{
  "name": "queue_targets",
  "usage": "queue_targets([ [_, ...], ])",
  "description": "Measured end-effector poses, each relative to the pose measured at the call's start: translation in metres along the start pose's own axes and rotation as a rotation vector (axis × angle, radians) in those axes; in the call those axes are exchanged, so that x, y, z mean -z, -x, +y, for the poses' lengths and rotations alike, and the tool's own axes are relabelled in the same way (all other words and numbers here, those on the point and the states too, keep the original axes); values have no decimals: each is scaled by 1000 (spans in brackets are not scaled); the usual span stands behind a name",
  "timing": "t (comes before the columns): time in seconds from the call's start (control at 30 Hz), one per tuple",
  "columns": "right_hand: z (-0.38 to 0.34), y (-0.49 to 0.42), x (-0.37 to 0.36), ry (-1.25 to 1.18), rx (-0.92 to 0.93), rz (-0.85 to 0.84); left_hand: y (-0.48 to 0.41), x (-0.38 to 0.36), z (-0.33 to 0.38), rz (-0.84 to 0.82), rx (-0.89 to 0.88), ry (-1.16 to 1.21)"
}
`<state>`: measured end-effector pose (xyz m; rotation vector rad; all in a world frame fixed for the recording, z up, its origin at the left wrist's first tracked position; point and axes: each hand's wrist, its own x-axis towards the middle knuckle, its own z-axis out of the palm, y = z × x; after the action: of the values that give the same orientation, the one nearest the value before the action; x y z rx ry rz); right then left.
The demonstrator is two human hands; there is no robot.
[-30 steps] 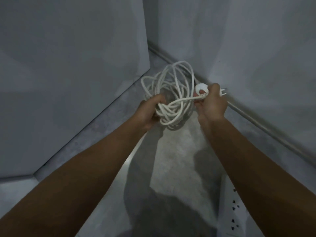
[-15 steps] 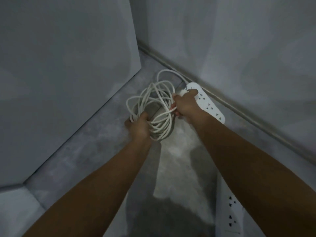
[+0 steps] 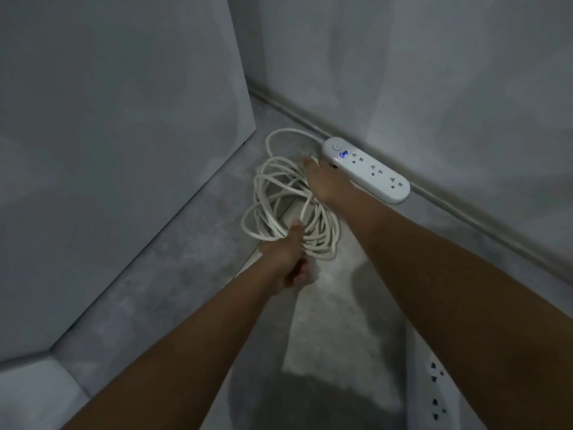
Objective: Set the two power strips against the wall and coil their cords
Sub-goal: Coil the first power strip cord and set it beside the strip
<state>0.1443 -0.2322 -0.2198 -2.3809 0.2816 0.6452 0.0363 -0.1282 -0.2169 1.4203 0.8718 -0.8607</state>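
Note:
A white power strip [image 3: 366,169] with a small blue light lies flat along the base of the right wall. Its white cord [image 3: 279,200] is gathered in a loose coil on the floor just left of the strip, with one loop running up to the strip's far end. My left hand [image 3: 288,259] grips the near side of the coil. My right hand [image 3: 322,181] reaches over the coil and pinches the cord's white end beside the strip. A second white power strip [image 3: 434,395] shows at the bottom right, partly hidden by my right forearm.
A large grey panel [image 3: 124,150] stands on the left and narrows the grey floor [image 3: 186,274] into a corridor. A thin pipe or moulding [image 3: 480,228] runs along the foot of the right wall. The light is dim.
Both hands have carried the coil down and away from me to the floor beside the first strip. The strip, hidden a second ago, now lies in full view against the wall.

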Motion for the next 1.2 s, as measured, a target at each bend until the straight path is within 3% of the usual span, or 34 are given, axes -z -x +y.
queue_targets([
  [0.1, -2, -11, 8, -92, -40, 32, -9, -11, 12, -20, -41, 218],
  [0.2, 5, -16, 9, -261, -117, 227, -19, -15, 25, -21, -13, 358],
  [0.43, -3, -11, 10, -520, -89, 364, -20, -29, 41, -164, 30, 271],
  [0.63, 0, 10, -9, 40, 292, 579, -19, -30, 43, -204, -5, 175],
  [0.77, -6, -3, -6, 430, 219, 459, -17, -28, 42, -208, -13, 36],
  [0.97, -15, -14, 2, 486, 156, 295, -16, 3, 40, -26, -131, -473],
  [1.03, -13, -11, -5, 475, 206, 310, -22, 27, 41, 46, -139, -337],
  [1.13, -2, -10, -15, 399, 309, 406, -36, 44, 52, 290, -234, -65],
  [1.2, 3, -14, -18, 340, 364, 440, -40, 30, 71, 247, -315, 38],
])
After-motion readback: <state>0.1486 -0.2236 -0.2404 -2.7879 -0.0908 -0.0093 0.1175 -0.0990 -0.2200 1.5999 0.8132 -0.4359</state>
